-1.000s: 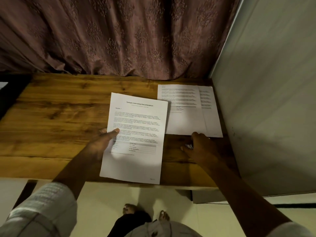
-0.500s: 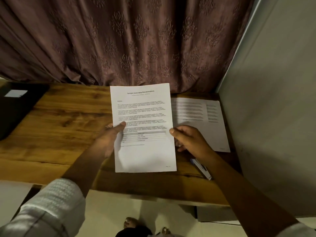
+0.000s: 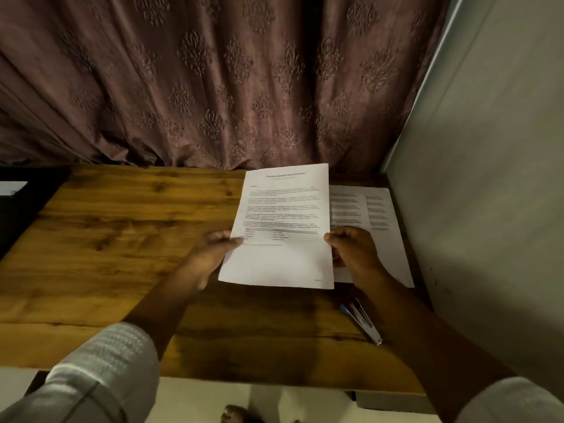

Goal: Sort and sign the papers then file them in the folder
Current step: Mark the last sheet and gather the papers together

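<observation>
Above a wooden table (image 3: 122, 270): one printed sheet (image 3: 283, 261) held between both hands.

At the far left edge lies a dark flat object (image 3: 21, 209) bearing a white label; what it is cannot be told. The left hand (image 3: 210, 254) pinches the sheet's left edge, thumb on top and fingers beneath. The sheet is raised off the table, printed side towards the camera, with its top edge overlapping the patterned curtain (image 3: 213, 87). The right hand (image 3: 355, 251) pinches the right edge in the same manner. Partly behind the sheet and the right hand, two overlapping printed papers (image 3: 381, 215) lie flat on the table beside the wall (image 3: 488, 178). A pen (image 3: 363, 323) lies on the table just beside the right forearm.
</observation>
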